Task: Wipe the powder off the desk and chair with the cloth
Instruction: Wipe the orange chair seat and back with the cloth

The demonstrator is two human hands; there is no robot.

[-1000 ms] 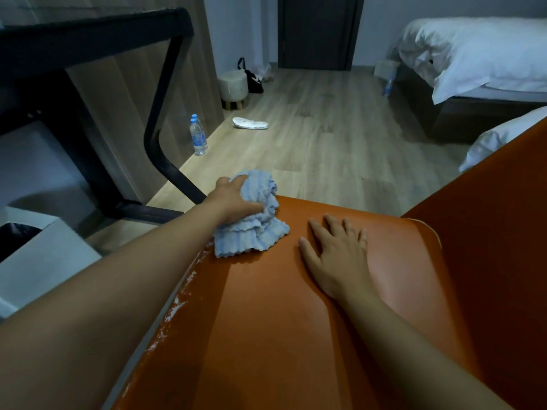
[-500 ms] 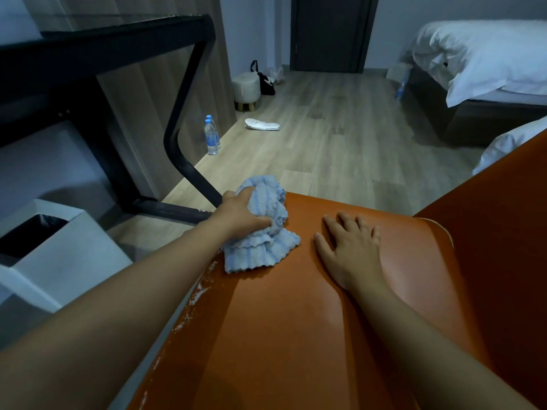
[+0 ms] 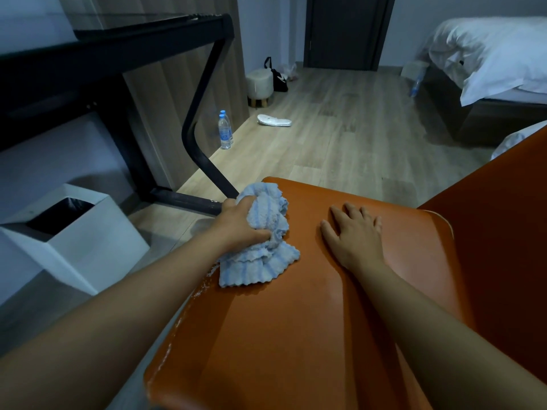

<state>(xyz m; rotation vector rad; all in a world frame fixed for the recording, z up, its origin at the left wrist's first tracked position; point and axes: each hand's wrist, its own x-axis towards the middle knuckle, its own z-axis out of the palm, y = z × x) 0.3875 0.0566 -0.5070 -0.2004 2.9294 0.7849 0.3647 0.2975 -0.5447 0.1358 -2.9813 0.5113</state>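
- Left of the chair, the dark surface stands over a white bin. A water bottle stands on the floor beyond the chair's far left corner.
- Your left hand sits at the chair's far left corner, fingers curled tight round a bunched light-blue cloth.
- The cloth is crumpled and ribbed with darker blue stripes, its lower flap spread flat on the orange chair seat.
- White powder streaks the chair's left edge, just beside the cloth and on toward you.
- Your right hand lies palm-down on the chair seat, right of the cloth and apart from it, fingers straight and slightly spread, holding nothing.
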